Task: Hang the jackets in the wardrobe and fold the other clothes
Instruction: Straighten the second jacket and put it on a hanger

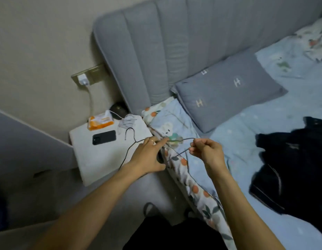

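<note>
Head view: thin dark wire hanger [131, 141], hook up, clamped by left hand [147, 157] and right hand [207, 150] grip.

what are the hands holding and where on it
A thin wire hanger: the left hand holds it near the neck below the hook, the right hand pinches its far shoulder end.

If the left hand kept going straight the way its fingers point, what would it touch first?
Probably the floral bedsheet at the bed's edge, then the grey pillow. The left hand, holding the thin wire hanger, points up-right; depth is unclear.
</note>
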The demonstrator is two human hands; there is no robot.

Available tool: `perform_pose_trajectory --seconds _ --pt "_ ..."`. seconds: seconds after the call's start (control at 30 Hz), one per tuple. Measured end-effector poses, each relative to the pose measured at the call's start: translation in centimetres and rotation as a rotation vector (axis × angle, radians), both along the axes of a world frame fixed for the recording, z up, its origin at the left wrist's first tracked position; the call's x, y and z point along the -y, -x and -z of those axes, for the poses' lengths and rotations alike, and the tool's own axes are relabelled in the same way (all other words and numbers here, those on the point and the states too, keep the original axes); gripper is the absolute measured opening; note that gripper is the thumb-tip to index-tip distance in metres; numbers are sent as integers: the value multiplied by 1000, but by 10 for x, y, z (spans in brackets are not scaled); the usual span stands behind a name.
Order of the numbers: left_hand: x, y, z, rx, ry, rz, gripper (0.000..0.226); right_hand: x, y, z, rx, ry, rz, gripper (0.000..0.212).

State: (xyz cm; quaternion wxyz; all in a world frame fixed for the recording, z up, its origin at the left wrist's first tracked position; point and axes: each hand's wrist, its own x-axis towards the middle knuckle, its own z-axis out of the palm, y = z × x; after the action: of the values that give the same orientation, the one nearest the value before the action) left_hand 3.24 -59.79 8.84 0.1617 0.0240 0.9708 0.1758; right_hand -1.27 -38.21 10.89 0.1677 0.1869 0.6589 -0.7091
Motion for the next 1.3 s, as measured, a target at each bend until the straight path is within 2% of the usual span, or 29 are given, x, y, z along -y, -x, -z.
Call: perform_pose_trajectory --seconds 0.1,0.17,0.27,0.47,0.6,0.7,0.77,0.87,0.93,1.1,1.17,1.3 --pt "-79 24 5 25 14 147 100 -82 -12 11 50 -34 193 9" --pt "-103 36 8 45 41 154 98 -109 -16 16 77 -59 222 6" --pt "-168 61 20 100 107 292 104 -179 -32 25 112 -121 379 7" --pt "-228 117 42 141 175 365 104 -228 -50 42 202 -226 476 11" --pt "-273 186 69 101 289 499 105 -245 -53 55 235 -301 634 14" --pt "-295 223 91 149 398 577 119 -248 -51 63 284 -391 620 13" --pt "-313 229 104 170 425 626 117 -251 -50 66 330 -443 571 12" --pt "-342 216 127 214 260 665 79 -259 -55 70 394 -513 530 13" --pt "-362 191 144 335 127 680 59 -263 -65 74 440 -536 576 13" --pt "-405 141 187 645 -195 428 33 -274 -91 90 516 -480 662 8" --pt "-422 137 202 763 -284 269 28 -278 -95 96 525 -450 691 7" --pt "-456 136 234 912 -388 -9 44 -293 -102 111 509 -402 746 7"
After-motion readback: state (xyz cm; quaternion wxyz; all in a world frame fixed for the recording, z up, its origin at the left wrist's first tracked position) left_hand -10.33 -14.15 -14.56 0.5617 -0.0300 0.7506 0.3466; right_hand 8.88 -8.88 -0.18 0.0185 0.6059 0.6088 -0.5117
